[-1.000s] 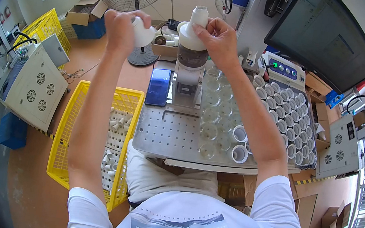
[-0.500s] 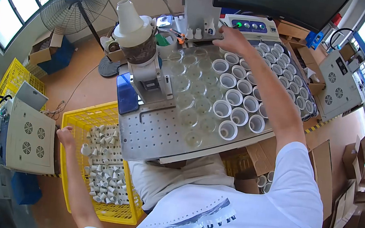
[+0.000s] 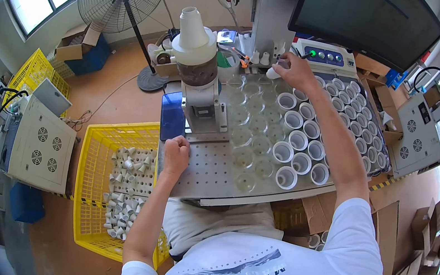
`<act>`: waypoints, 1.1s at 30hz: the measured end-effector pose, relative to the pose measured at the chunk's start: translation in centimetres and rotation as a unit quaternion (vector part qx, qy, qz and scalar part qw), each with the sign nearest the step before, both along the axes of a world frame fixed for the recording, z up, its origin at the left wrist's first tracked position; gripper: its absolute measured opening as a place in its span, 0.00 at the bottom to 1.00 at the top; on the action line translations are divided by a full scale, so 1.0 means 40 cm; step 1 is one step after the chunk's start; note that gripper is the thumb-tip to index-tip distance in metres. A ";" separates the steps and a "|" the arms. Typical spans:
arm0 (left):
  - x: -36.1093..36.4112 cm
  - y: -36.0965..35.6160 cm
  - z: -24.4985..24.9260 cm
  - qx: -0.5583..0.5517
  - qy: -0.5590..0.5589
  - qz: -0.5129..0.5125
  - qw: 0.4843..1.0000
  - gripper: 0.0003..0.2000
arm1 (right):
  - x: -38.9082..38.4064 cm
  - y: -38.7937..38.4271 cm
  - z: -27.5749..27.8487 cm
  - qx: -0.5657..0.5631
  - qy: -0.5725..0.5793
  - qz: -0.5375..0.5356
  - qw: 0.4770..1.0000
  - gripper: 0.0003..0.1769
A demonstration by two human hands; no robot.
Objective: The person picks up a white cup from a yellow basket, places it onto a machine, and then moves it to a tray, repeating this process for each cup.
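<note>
My right hand is closed on a small white plastic cup, held above the back of the metal worktable. Below and nearer to me stand rows of white cups, open side up, with clear round cups to their left. My left hand is curled at the table's left edge, just in front of the blue box; whatever its fingers hold is hidden. Between my hands rises a grey fixture with a white cone-shaped piece on top.
A yellow crate of small white parts sits left of the table. At the back are a control box with a green light and a monitor. A fan stands at the back left.
My left hand has risen from beside the yellow crate to the table's left edge. My right hand, earlier at the back of the table, now shows a white cup in it. The view has shifted.
</note>
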State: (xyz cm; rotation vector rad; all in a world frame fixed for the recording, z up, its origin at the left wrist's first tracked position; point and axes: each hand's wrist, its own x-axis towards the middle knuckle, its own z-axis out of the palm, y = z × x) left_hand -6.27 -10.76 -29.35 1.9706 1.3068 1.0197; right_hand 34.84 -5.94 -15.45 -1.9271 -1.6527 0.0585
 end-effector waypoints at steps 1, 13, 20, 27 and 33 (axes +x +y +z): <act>-0.001 0.001 0.001 -0.005 -0.025 0.000 1.000 0.06 | -0.004 0.005 -0.020 0.004 0.000 0.004 1.000 0.32; -0.007 -0.012 0.007 0.053 -0.027 -0.005 0.998 0.06 | -0.045 -0.007 -0.129 0.105 0.139 0.062 0.983 0.26; -0.015 -0.018 -0.008 0.012 -0.053 -0.025 0.998 0.06 | -0.040 -0.039 -0.129 0.125 0.191 0.063 0.972 0.27; -0.004 -0.011 -0.009 0.019 -0.036 -0.010 0.999 0.06 | -0.028 -0.036 -0.126 0.137 0.200 0.071 0.968 0.29; 0.000 -0.011 -0.002 0.016 -0.035 -0.014 0.999 0.07 | -0.030 -0.048 -0.111 0.124 0.205 0.068 0.969 0.28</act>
